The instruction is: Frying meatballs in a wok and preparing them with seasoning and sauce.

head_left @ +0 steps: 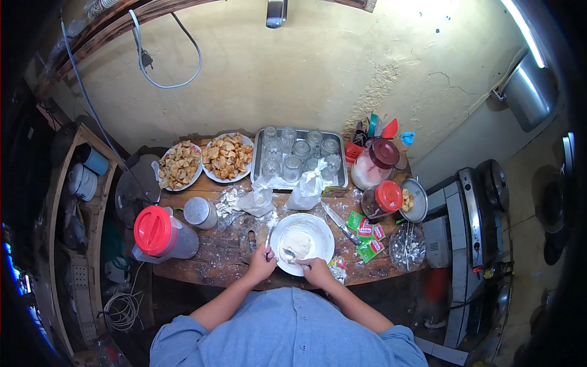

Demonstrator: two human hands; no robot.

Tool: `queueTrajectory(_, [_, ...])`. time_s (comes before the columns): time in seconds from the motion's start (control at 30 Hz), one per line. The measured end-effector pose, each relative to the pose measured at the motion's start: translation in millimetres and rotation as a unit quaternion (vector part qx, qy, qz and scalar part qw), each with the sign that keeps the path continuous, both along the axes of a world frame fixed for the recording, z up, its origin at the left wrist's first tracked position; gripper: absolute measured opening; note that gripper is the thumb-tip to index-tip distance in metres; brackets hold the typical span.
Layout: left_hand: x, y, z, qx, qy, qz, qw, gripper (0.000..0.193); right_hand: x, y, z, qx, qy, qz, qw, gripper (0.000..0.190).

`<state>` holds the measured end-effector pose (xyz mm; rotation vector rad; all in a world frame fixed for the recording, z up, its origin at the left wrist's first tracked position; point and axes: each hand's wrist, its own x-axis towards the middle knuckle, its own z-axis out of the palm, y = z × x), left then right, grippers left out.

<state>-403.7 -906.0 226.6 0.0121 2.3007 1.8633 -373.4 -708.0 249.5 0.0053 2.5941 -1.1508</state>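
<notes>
A white bowl [323, 229] stands at the table's front, with pale floury dough or batter [296, 244] inside. My right hand [317, 271] is at the bowl's near rim and grips a metal spoon [290, 253], whose head rests in the mixture. At the bowl's left side, my left hand [262, 264] is closed around a slim, flour-coated utensil [269, 233] that points away from me; its exact kind is hard to tell. Two tied clear plastic bags of white powder, a left bag [257, 201] and a right bag [304, 190], stand just beyond the bowl.
Two plates of fried pieces, one left [181, 166] and one right [228, 157], sit at the back beside a metal tray [345, 174] of upturned glasses. A red-lidded pitcher [158, 231] stands left. Right of the bowl lie a knife [339, 222] and green sachets [370, 250].
</notes>
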Motion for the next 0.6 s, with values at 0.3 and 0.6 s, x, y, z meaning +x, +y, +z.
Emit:
queueTrajectory(0.3, [-5,-6,8,-0.055,0.043,0.050,0.996,0.023,-16,41,52,-0.291,-0.326,-0.076,0.896,0.030])
queueTrajectory(0.6, [-16,-14,102,-0.169,0.229,-0.157,0.946,0.014,9,25,85,-0.278,-0.038,-0.190,0.941,0.031])
